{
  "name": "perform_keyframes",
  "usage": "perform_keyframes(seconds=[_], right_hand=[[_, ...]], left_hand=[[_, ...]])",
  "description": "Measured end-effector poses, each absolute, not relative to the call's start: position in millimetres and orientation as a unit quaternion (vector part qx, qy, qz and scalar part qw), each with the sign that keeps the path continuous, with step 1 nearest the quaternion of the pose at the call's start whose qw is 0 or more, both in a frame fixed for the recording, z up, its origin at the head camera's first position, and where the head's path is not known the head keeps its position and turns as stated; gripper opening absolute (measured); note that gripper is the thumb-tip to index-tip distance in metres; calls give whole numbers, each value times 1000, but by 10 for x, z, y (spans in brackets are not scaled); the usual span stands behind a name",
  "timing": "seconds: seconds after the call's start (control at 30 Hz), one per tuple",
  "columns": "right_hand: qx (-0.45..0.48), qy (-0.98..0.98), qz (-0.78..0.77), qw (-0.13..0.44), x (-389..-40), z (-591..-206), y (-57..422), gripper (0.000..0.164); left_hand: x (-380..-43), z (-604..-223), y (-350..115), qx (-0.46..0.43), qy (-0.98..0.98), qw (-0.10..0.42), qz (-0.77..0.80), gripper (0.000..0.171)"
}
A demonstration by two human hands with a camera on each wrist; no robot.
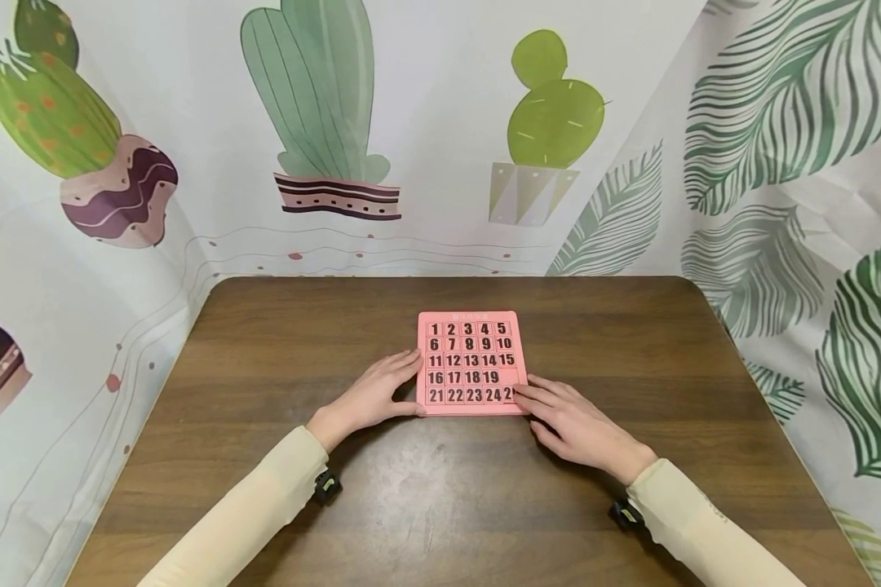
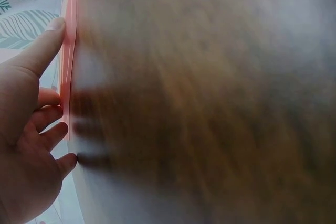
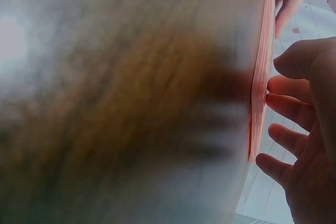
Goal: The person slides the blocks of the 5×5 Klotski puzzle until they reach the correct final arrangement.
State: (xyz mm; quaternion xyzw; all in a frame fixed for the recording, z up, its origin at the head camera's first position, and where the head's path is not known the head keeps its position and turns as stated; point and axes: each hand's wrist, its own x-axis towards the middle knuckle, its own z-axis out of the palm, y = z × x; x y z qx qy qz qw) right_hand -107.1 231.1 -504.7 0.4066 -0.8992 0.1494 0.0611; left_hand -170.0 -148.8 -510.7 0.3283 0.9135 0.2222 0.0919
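A pink sliding number puzzle [image 1: 472, 364] lies flat on the wooden table. Its black-numbered tiles run in rows, with a bare slot to the right of tile 19. Along the puzzle's left side rests my left hand [image 1: 374, 394], fingertips at the edge and thumb at the near left corner. My right hand [image 1: 576, 420] has its fingertips on the near right corner, partly covering a tile whose number starts with 2. From the side, the left wrist view shows the left thumb [image 2: 44, 45] touching the pink edge; the right wrist view shows the right fingers [image 3: 291, 106] loosely spread at it.
The brown table [image 1: 279, 326] has rounded far corners. A white cloth backdrop [image 1: 440, 98] printed with cacti and leaves stands behind it and along both sides. Each forearm wears a small black wrist device [image 1: 327, 487].
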Motion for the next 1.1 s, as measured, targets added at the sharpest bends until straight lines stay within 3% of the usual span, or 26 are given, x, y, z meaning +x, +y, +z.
perform_keyframes(seconds=[0.8, 1.1], right_hand=[[418, -890, 161, 82, -1211, -5057, 2303, 44], [410, -897, 152, 64, -1261, -5043, 2299, 45]], left_hand=[[-1693, -5095, -1486, 328, 911, 98, 229, 91], [-1677, -5056, -1483, 330, 911, 96, 227, 92]])
